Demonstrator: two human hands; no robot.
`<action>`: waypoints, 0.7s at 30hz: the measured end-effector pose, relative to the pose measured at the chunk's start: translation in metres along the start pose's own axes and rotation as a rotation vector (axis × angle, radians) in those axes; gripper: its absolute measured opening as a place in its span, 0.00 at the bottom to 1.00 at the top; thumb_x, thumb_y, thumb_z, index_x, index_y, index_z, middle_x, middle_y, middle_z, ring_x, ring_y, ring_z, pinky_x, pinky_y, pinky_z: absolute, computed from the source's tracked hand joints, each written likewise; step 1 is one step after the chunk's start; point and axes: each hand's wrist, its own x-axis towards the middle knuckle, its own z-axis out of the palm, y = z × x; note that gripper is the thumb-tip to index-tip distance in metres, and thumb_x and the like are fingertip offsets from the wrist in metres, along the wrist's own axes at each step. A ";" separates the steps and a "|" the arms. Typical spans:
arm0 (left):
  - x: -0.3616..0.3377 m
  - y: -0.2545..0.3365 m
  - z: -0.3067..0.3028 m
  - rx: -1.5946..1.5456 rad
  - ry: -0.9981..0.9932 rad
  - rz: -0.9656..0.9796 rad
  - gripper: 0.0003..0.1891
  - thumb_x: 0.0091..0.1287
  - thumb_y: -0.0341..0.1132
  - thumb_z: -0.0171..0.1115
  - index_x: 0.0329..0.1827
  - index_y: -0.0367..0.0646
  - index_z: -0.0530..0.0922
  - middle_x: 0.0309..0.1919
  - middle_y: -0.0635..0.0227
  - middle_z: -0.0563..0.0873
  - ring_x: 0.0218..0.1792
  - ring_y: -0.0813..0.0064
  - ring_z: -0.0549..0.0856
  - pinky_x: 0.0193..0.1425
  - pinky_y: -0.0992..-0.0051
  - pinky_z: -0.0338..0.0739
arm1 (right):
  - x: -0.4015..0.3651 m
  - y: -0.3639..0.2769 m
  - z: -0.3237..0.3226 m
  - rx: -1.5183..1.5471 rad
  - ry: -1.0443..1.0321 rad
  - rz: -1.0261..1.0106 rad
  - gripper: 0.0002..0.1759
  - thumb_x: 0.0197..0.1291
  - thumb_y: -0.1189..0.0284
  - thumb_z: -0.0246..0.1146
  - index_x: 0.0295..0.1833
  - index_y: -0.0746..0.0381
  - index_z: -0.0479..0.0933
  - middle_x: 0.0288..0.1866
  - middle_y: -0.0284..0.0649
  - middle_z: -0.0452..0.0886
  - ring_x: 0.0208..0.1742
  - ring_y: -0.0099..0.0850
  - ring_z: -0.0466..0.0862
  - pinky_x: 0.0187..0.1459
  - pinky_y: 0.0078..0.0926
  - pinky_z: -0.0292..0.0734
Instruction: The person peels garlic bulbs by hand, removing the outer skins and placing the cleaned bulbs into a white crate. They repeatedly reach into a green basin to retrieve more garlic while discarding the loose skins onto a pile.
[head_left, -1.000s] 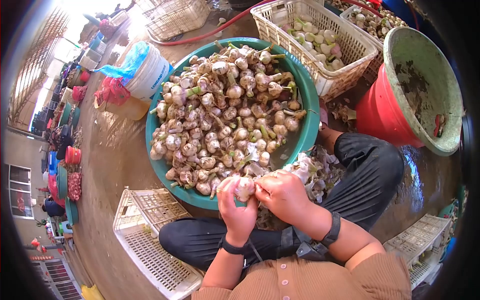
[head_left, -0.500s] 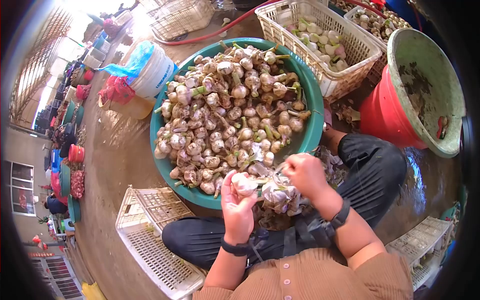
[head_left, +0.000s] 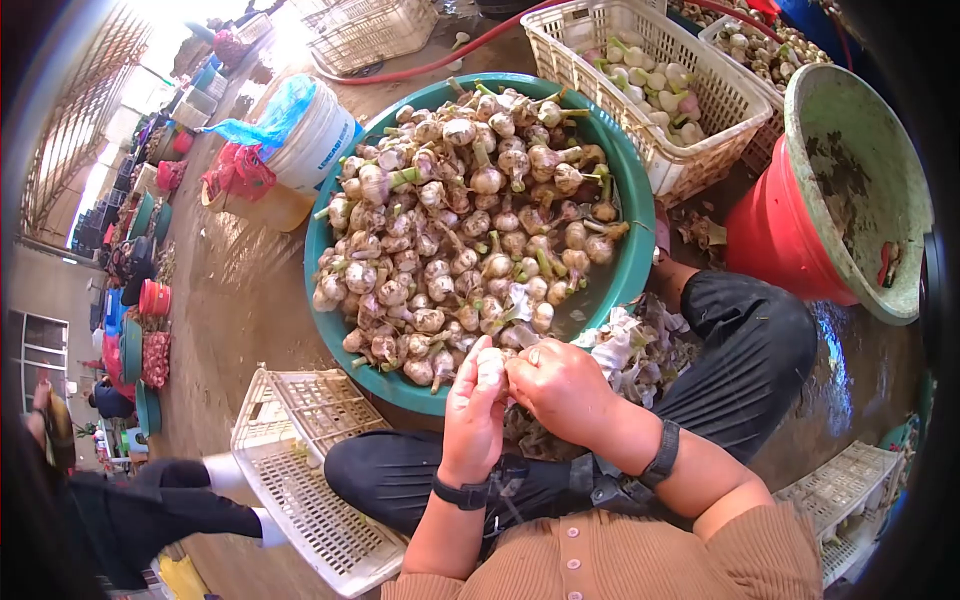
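Note:
My left hand (head_left: 474,420) is wrapped round a pale garlic bulb (head_left: 490,366), low in front of the tub. Against it, my right hand (head_left: 565,385) is closed at the bulb's right side; whatever its fingers pinch is hidden. Just beyond both hands stands a large green tub (head_left: 640,235), heaped with soil-stained garlic bulbs (head_left: 455,225) that have short cut stems. Loose papery peelings (head_left: 640,350) lie to the right of my right hand, between the tub and my leg.
White crate (head_left: 320,500) at left; crate of peeled bulbs (head_left: 655,135) beyond the tub. Red bucket (head_left: 790,240) with green inside at right. White bucket (head_left: 310,140) at upper left. A person's dark-clothed legs (head_left: 150,510) are at lower left.
My right hand has moved left and down to meet the bulb in my left hand. A person has come into view at the lower left. The view has shifted slightly.

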 end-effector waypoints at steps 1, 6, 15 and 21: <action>0.000 -0.002 -0.003 -0.022 -0.033 -0.021 0.27 0.66 0.30 0.53 0.67 0.34 0.57 0.46 0.74 0.75 0.44 0.85 0.75 0.51 0.80 0.70 | 0.000 0.002 0.001 0.001 -0.003 0.000 0.05 0.44 0.71 0.60 0.25 0.61 0.71 0.23 0.39 0.75 0.29 0.37 0.78 0.30 0.32 0.74; 0.005 -0.008 -0.004 0.087 -0.033 -0.054 0.26 0.66 0.29 0.52 0.67 0.34 0.58 0.49 0.70 0.76 0.48 0.82 0.76 0.54 0.79 0.71 | -0.004 0.013 0.007 0.406 -0.125 0.552 0.09 0.50 0.68 0.60 0.31 0.63 0.74 0.29 0.46 0.78 0.34 0.44 0.79 0.36 0.41 0.73; 0.009 -0.010 -0.006 0.355 -0.053 -0.101 0.21 0.67 0.29 0.52 0.61 0.31 0.66 0.48 0.67 0.79 0.45 0.83 0.78 0.50 0.81 0.74 | -0.020 0.007 0.003 0.001 -0.105 0.158 0.12 0.50 0.66 0.62 0.34 0.63 0.73 0.27 0.42 0.76 0.33 0.38 0.79 0.34 0.32 0.75; 0.004 -0.012 -0.006 0.547 -0.163 -0.106 0.19 0.66 0.27 0.49 0.60 0.31 0.68 0.49 0.66 0.79 0.47 0.82 0.77 0.51 0.81 0.71 | -0.019 0.024 0.005 -0.030 0.027 0.247 0.07 0.49 0.72 0.61 0.31 0.65 0.75 0.24 0.44 0.77 0.27 0.40 0.79 0.30 0.34 0.75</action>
